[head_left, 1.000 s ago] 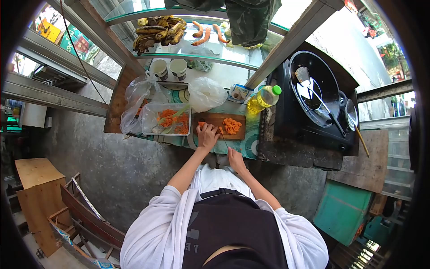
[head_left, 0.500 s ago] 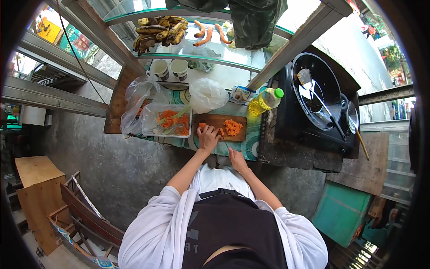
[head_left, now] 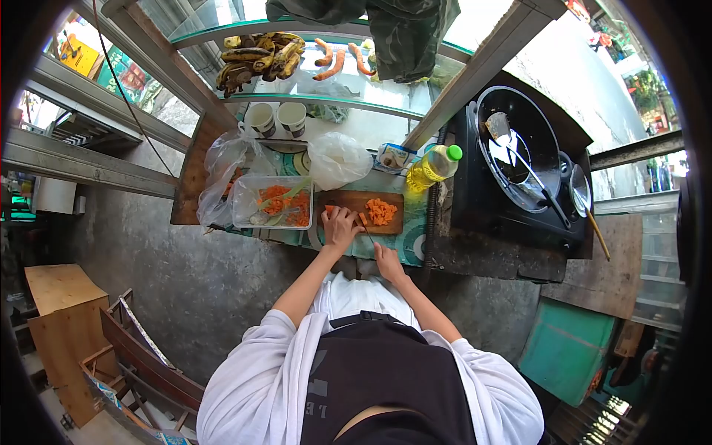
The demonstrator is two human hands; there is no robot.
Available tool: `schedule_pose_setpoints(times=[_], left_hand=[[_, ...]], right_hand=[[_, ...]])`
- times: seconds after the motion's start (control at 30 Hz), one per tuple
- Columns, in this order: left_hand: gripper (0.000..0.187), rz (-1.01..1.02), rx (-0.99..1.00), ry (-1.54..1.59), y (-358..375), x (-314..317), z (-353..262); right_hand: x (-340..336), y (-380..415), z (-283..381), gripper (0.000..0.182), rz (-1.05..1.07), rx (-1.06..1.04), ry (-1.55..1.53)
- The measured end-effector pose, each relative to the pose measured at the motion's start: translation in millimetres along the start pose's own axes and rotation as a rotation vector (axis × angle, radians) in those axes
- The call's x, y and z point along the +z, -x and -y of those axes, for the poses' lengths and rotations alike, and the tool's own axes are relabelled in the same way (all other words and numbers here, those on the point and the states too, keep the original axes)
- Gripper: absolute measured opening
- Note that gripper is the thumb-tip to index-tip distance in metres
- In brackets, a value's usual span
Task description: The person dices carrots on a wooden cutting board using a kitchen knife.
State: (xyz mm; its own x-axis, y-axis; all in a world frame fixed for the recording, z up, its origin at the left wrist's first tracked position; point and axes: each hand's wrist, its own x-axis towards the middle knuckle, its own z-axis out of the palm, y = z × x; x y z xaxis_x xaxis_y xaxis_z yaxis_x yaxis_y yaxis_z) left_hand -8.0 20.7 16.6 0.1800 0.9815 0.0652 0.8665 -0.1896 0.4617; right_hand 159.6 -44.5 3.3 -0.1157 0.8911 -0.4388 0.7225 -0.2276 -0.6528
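On the wooden cutting board [head_left: 393,202], my left hand [head_left: 341,229] is closed over a carrot piece [head_left: 328,211], with its fingertips beside the cut edge. My right hand [head_left: 389,262] is wrapped round the handle of a knife [head_left: 370,236], whose blade points up and left to the carrot, close to my left fingers. A heap of chopped carrot [head_left: 381,212] lies on the right half of the board. Left of the board stands a clear plastic container [head_left: 241,202] holding shredded carrot [head_left: 279,200] and some pale green pieces. My left fingers hide much of the carrot piece.
A knotted plastic bag [head_left: 338,159] and an oil bottle [head_left: 434,170] stand behind the board. To the right, a black wok [head_left: 545,133] with a ladle sits on the stove. Two paper cups [head_left: 292,117] are at the back. Bananas [head_left: 261,55] lie on the glass shelf.
The whole view has shifted slightly, so the table things appear a little farther left. Both hands keep their grips, and the knife has moved only slightly at the carrot.
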Motion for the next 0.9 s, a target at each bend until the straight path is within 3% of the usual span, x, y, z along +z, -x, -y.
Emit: schedule_pose_setpoints(times=[0.13,0.2,0.23,0.3,0.4,0.63,0.83,0.9], left_hand=[[0.038,-0.020,0.068,-0.067,-9,-9,3],[0.035,0.082,0.338,-0.044,-19,-12,9],[0.035,0.080,0.337,-0.046,-24,-13,11],[0.032,0.214,0.517,-0.150,-32,-11,15],[0.029,0.220,0.579,-0.107,-39,-7,20],[0.026,0.249,0.637,-0.191,-43,-9,21],[0.029,0.076,0.591,-0.315,-29,-11,18],[0.034,0.000,0.377,-0.415,-20,-9,11]], right_hand=[[-4,-2,1,0.053,0.024,0.011,-0.010],[-3,-2,-1,0.053,0.045,0.018,-0.002],[-2,-2,-1,0.053,0.029,0.014,0.002],[0,-3,-3,0.053,0.012,0.006,0.008],[2,-2,-6,0.054,-0.094,-0.090,0.021],[-11,17,-14,0.054,-0.054,-0.030,-0.034],[-14,38,-22,0.053,-0.121,0.026,-0.078],[-11,36,-22,0.053,-0.141,0.024,-0.115]])
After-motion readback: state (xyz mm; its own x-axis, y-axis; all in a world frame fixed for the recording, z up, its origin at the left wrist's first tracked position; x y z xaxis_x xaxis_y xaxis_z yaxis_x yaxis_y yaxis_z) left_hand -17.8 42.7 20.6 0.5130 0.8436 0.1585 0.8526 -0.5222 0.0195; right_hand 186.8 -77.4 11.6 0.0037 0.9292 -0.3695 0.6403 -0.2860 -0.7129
